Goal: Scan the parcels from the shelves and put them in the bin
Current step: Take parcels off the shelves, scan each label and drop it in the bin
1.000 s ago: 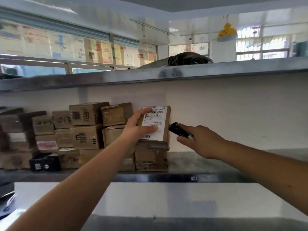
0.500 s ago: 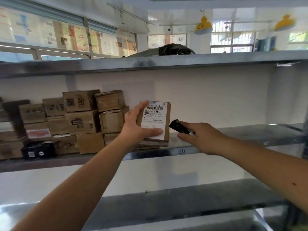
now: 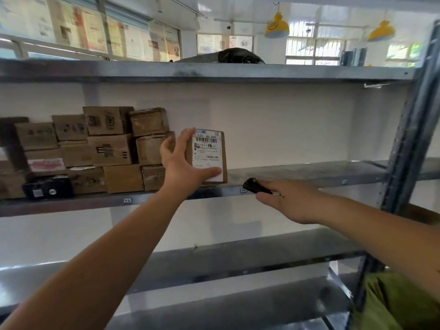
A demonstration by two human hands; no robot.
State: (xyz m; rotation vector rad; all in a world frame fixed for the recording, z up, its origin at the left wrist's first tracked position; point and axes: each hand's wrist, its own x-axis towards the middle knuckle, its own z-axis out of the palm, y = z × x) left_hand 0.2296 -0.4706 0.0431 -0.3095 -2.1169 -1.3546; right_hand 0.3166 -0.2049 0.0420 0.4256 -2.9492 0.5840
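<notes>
Here the left hand [image 3: 181,163] holds a cardboard parcel [image 3: 209,156] upright in front of the middle shelf [image 3: 297,172], thumb along the lower edge of its white barcode label [image 3: 206,158] and fingers wrapped over the top and left side; the label faces the camera. Whether the parcel's base touches the shelf or hangs just clear of it cannot be told. At about 4 o'clock from the parcel, near but apart from it, the right hand [image 3: 292,201] grips a small black scanner [image 3: 256,186], whose tip points up and left toward the parcel. At 9 o'clock from the held parcel, a stack of brown boxes [image 3: 112,148] sits on the same shelf in roughly three tiers against the white back wall, with a small black box [image 3: 47,190] at the stack's lower left. The top shelf [image 3: 214,71], at 12 o'clock, carries a dark bag [image 3: 240,55]. The lower shelf [image 3: 238,258] lies at 6 o'clock. A green bin [image 3: 392,303] shows at 4 o'clock in the lower right corner, beside the rack's upright post [image 3: 409,129]; its contents are hidden.
</notes>
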